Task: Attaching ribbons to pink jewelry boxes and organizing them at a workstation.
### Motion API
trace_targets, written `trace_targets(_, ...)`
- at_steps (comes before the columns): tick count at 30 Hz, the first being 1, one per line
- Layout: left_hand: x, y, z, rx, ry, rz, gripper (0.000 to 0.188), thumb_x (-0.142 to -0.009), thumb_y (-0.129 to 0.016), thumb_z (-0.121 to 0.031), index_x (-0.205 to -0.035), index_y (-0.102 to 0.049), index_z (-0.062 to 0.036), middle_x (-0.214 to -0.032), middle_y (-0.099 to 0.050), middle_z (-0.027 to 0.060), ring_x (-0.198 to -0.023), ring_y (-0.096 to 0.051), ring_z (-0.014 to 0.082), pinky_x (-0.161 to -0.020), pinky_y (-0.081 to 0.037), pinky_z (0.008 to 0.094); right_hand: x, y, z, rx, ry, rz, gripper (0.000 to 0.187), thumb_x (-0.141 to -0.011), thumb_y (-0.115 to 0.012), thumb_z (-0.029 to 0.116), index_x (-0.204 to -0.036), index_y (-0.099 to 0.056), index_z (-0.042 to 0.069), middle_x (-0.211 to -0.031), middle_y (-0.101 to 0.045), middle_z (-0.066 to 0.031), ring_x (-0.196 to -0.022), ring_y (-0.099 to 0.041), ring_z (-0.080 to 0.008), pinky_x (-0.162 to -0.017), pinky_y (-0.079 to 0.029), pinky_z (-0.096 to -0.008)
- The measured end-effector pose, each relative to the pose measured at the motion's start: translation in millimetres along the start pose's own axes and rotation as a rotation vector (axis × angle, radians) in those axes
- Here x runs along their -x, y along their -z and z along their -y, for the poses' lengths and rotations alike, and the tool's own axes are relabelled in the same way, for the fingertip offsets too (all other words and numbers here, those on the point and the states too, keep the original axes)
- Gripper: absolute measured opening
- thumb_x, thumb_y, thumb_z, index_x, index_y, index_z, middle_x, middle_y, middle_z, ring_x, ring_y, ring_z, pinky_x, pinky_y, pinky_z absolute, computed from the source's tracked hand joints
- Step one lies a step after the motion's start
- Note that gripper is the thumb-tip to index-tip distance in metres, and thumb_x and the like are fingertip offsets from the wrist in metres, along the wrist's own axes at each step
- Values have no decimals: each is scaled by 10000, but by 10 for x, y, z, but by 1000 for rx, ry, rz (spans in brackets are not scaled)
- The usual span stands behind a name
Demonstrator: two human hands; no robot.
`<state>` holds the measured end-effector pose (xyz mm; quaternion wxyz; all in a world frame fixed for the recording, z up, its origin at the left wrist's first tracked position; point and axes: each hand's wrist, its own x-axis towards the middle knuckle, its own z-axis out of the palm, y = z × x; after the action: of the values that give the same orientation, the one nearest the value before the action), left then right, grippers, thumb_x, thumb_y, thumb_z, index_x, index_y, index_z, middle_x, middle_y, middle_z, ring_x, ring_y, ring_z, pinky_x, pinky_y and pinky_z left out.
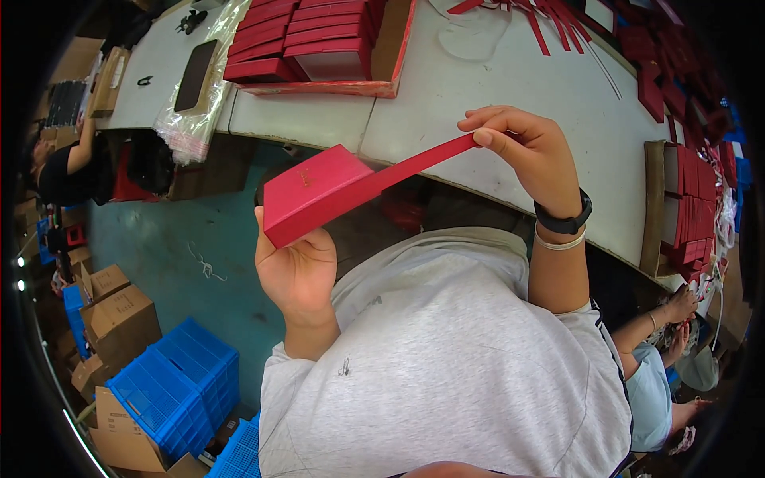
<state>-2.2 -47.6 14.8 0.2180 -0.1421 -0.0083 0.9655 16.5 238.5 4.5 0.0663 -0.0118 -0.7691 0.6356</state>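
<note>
Can't really read anything here tbh. There's a little gold mark [304, 177] on top of the red box [319, 195], tiny dark print on the brown carton [121, 319], and a squiggly dark mark [344, 368] on the grey shirt [454, 350], all illegible.

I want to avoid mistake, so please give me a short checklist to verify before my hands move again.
1. Left hand holding the red box: ok, it grips the box from below.
2. Right hand holding the red strip: ok, pinched between thumb and fingers.
3. Strip free of slack: ok, it looks nearly straight from box to fingers.
4. Strip firmly fixed to the box: cannot tell, the join is unclear.
5. Box resting on the white table: not ok, it is held in the air.
</note>
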Motion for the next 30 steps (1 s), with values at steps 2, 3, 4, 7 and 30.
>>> trace_targets(2, 4, -11, 10, 23, 20, -2, 223, -948, -491, -172, -924, -586, 29, -974, -652, 160, -856, -659, 209, -807, -564, 329, -2, -3, 3, -14, -14, 4, 150, -841, -667, 133, -829, -674, -16, -893, -689, -95, -869, -617, -153, -743, -475, -248)
trace_targets(3, 3, 3, 4, 22, 20, -3, 223, -948, -491, -172, -924, -586, 29, -974, -652, 160, -856, -659, 209, -807, -564, 329, -3, 1, 6, -14, -15, 3, 150, -841, -667, 133, -829, -674, -16, -893, -689, -95, -869, -617, -153, -743, -475, -248)
trace_targets(4, 1, 28, -8, 26, 50, 30, 235, -952, -491, -190, -963, -584, 26, -1007, -653, 153, -894, -656, 210, -826, -556, 322, -4, 6, 10, -12, -30, 24, 148, -860, -641, 125, -816, -658, -14, -917, -684, -88, -925, -604, -170, -771, -466, -262)
trace_targets(7, -3, 33, -11, 41, 88, 54, 249, -954, -495, -206, -1002, -581, 23, -1037, -654, 147, -928, -654, 214, -846, -550, 316, -9, 6, -15, -14, -44, 50, 153, -880, -614, 117, -802, -642, -12, -944, -678, -83, -981, -590, -185, -800, -456, -276)
trace_targets(30, 58, 194, 35, 381, 284, 116, 344, -935, -438, -314, -1107, -507, -25, -1104, -581, 124, -985, -595, 242, -763, -563, 409, -107, -632, -211, -742, -112, 194, 150, -899, -596, 154, -848, -623, 15, -994, -678, -154, -798, -616, -123, -693, -486, -233)
